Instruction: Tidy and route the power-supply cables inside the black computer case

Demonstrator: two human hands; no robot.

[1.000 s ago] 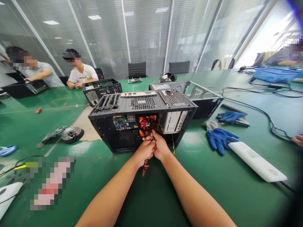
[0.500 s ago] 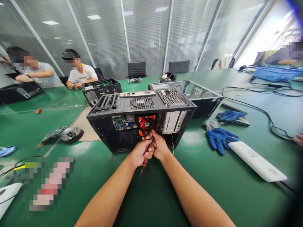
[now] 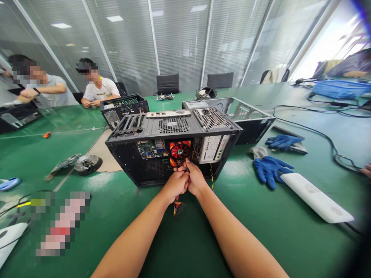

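Note:
A black computer case (image 3: 171,131) lies on its side in front of me, its open face toward me. Inside show a motherboard (image 3: 152,148), a red-and-black cooling fan (image 3: 180,150) and a white-labelled power supply (image 3: 213,148). My left hand (image 3: 177,182) is closed around a bundle of multicoloured power cables (image 3: 176,206), whose loose end hangs below the fist. Against it, my right hand (image 3: 195,177) is closed too, its fingers pinching the same bundle just below the fan. The fingers hide the part of the cables between both hands.
Blue work gloves (image 3: 271,170) and a white power strip (image 3: 315,197) lie at the right. Behind stands another open case (image 3: 252,129). A metal heatsink fan (image 3: 88,164) sits at left. Two people work across the table; a blue basket (image 3: 342,89) is far right.
My hands have drawn closer together on the cables, the left one turning slightly. The bundle's loose end has swung and fanned out below. At far left, a person's hands and case have shifted.

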